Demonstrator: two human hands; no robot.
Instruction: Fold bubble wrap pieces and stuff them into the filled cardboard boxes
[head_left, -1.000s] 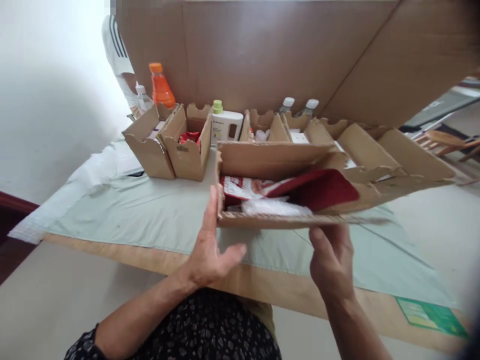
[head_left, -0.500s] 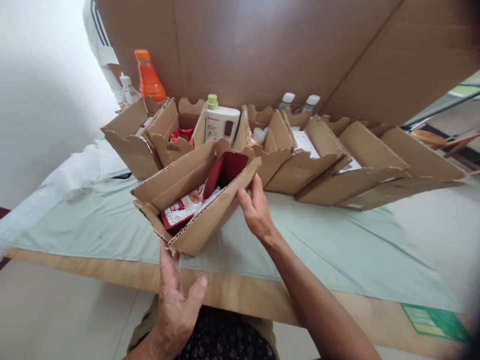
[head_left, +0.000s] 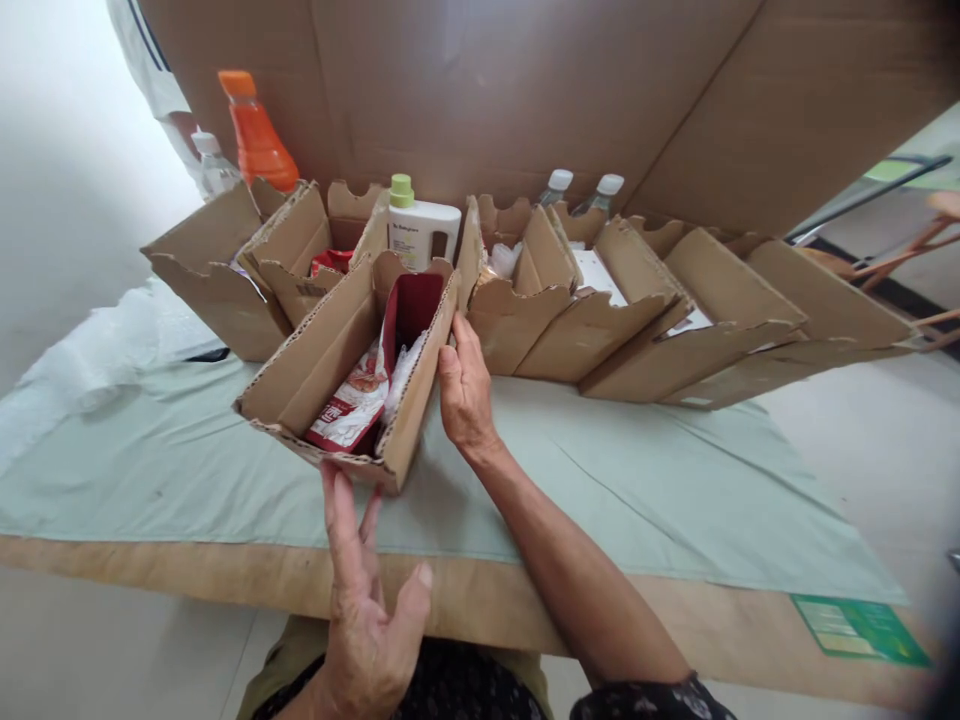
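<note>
A narrow open cardboard box (head_left: 300,365) stands in front of a row of similar boxes, its near end turned towards me. Inside it lie a dark red and white printed packet (head_left: 356,405) and some white plastic. My right hand (head_left: 466,390) is against the box's right side towards the far end, fingers along the wall and thumb near the top edge. At the near end, the outstretched fingertips of my left hand (head_left: 367,600) touch the box low down. The left thumb is spread away from it. Whether the box's underside rests fully on the cloth is hidden.
Behind stand several cardboard bins (head_left: 547,320) in a row, with a white bottle (head_left: 424,232), an orange bottle (head_left: 259,145) and clear bottles. A tall cardboard panel (head_left: 480,100) backs them. Bubble wrap (head_left: 97,340) lies left; a green packet (head_left: 862,630) sits at the front right edge.
The box has turned so that its near end points more directly at me, and has shifted slightly left in view. Both hands have stayed against it. The whole view has also shifted a little.
</note>
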